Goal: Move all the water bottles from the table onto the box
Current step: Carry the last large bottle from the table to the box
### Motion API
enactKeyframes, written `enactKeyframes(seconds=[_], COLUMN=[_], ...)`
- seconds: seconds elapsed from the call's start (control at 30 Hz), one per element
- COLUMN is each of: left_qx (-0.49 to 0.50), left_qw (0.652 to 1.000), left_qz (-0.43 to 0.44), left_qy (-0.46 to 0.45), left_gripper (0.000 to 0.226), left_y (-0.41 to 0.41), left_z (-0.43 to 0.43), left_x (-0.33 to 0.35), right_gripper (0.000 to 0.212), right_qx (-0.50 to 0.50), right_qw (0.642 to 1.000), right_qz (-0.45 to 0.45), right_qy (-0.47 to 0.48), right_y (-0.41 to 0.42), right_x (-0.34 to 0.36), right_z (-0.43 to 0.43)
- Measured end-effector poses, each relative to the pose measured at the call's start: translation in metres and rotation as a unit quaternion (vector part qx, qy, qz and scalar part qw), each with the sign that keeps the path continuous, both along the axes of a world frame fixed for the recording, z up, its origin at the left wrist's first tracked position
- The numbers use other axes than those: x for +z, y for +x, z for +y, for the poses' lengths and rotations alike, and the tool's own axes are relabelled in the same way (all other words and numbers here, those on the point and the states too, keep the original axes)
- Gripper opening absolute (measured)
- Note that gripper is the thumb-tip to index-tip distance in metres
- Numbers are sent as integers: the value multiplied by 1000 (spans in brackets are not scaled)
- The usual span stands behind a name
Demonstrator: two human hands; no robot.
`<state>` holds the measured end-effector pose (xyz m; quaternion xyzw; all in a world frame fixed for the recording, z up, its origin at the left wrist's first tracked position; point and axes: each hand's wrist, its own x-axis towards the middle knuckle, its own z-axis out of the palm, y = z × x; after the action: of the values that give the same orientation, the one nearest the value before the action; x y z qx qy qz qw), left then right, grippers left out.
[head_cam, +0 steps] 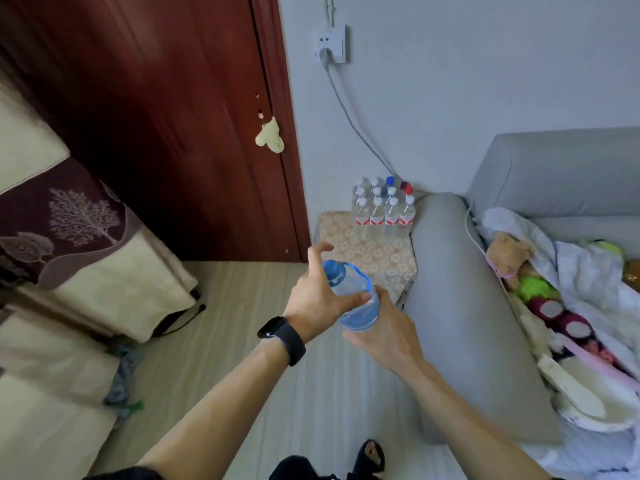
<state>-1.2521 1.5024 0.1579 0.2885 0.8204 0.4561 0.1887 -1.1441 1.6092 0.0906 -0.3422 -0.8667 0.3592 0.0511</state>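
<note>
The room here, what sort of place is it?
Probably a home living room or bedroom: a grey sofa piled with soft toys, a dark wooden door, and a wall socket with a cable.

Here's the box point(374, 258), draped in a floral patterned cover, squeezed in between the red-brown door and the grey sofa arm. Standing upright on its far end is a tight cluster of water bottles point(382, 211), mostly white caps, one blue and one red at the back. The near part of the cover lies bare.
</note>
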Motion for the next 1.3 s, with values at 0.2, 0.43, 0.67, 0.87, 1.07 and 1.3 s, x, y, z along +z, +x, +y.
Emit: enactKeyframes(seconds=[0.2, 0.43, 0.67, 0.87, 1.07, 1.3], left_qx=[-5, 11, 10, 14, 8, -44], left_qw=[999, 997, 992, 987, 974, 953], left_qz=[-6, -69, -108, -87, -38, 0], left_qy=[-42, -33, -66, -136, -223, -300], left_gripper=[65, 57, 54, 52, 49, 43], left_y=[-83, -191, -288, -340, -377, -422], left_z=[78, 150, 219, 278, 326, 367], left_x=[-23, -60, -80, -104, -125, -165], right_gripper=[47, 67, 65, 84, 92, 75], right_qx=[35, 41, 74, 32, 47, 169], right_qw=[999, 996, 993, 989, 976, 959], right_qz=[-24, -77, -88, -79, -69, -134], right_qy=[7, 7, -15, -120, -201, -181], right_y=[-76, -187, -273, -321, -376, -427], right_x=[-10, -52, -78, -122, -158, -186], right_z=[80, 157, 225, 263, 306, 374])
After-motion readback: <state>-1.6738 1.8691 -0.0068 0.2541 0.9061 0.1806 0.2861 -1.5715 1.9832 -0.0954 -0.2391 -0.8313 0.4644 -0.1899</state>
